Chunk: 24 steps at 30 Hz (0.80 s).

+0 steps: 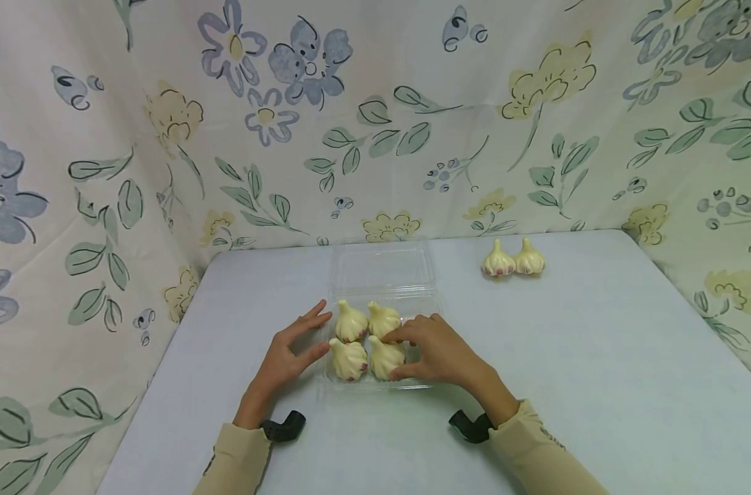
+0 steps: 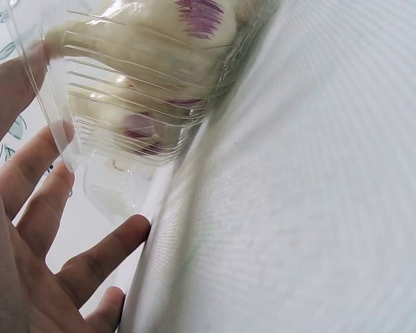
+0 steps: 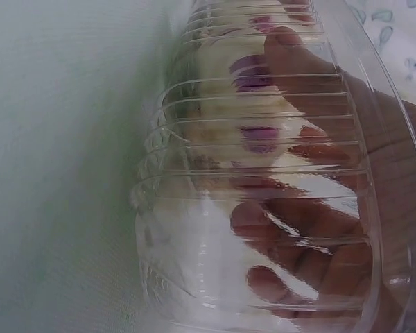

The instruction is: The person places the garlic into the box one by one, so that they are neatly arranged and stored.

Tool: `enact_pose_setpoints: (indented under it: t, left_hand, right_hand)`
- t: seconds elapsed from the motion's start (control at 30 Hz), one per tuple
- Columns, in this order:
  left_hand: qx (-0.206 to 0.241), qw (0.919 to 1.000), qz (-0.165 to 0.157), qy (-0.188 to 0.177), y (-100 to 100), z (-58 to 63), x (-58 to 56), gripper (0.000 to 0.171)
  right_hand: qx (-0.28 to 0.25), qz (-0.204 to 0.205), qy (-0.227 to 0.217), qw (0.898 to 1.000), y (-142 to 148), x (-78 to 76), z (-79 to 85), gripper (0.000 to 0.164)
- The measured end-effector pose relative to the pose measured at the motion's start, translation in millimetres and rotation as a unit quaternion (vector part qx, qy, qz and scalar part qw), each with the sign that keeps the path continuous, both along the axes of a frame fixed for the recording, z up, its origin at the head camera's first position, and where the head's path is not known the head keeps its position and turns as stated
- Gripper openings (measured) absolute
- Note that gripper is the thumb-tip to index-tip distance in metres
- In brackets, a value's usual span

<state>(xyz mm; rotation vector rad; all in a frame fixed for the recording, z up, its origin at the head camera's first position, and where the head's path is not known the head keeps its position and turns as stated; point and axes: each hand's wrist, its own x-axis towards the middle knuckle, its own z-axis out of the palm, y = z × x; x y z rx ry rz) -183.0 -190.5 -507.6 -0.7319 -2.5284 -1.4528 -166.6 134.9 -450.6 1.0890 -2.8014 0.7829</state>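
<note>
A clear plastic clamshell box (image 1: pixel 426 306) stands on the table with garlic bulbs in its base, two in front and two behind. My right hand (image 1: pixel 440 352) reaches inside from the right, thumb and fingers around the front right garlic bulb (image 1: pixel 384 359). Through the ribbed wall in the right wrist view, its thumb (image 3: pixel 286 43) lies against a bulb with purple marks. Fingers spread, my left hand (image 1: pixel 287 357) is at the box's left side, its fingertips at the rim. The front left bulb (image 1: pixel 349 360) sits closest to it.
The box's lid (image 1: pixel 383 269) lies folded back behind the base. Two more garlic bulbs (image 1: pixel 498 261) stand side by side near the table's back edge, right of the lid. A flowered curtain (image 1: pixel 375 137) hangs behind the white table (image 1: pixel 598 344).
</note>
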Motion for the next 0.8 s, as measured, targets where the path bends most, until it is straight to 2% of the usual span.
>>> enact_pose_setpoints:
  t: [0.43,0.8]
  left_hand:
    - [-0.001,1.0,0.006,-0.007,1.4,1.4,1.4,0.055]
    - [-0.001,1.0,0.004,-0.003,0.8,1.8,1.7,0.055]
  right_hand:
    - [-0.012,0.006,-0.005,1.0,2.0,-0.4,2.9,0.054]
    - [-0.046,0.016,-0.014,0.999,3.9,-3.6,4.9,0.049]
